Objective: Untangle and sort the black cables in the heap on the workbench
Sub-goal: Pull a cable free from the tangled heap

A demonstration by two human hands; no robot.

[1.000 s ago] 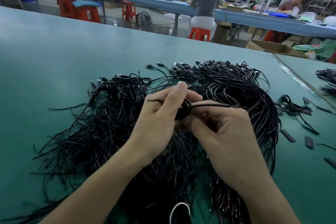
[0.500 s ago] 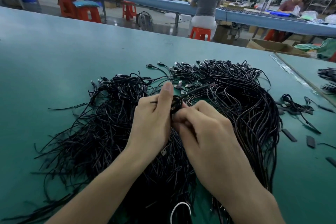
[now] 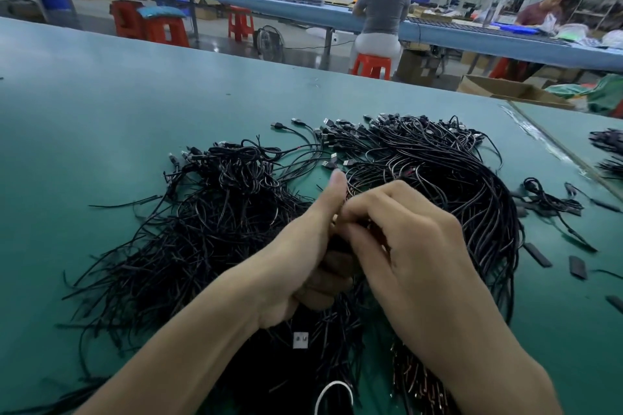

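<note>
The heap of black cables (image 3: 215, 232) lies spread over the green workbench (image 3: 101, 104), directly beneath both hands. The left hand (image 3: 303, 259) has its fingers curled round a dark cable (image 3: 338, 243), thumb upright. The right hand (image 3: 418, 246) has bent fingers whose tips pinch the same cable just beside the left thumb — most of it is hidden between the hands. Loose black pieces (image 3: 536, 254) lie to the right, apart from the heap.

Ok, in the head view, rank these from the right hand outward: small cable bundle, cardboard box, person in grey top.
1. small cable bundle, on the workbench, just right of the right hand.
2. cardboard box, past the workbench's far edge, right side.
3. person in grey top, seated across the aisle.
</note>
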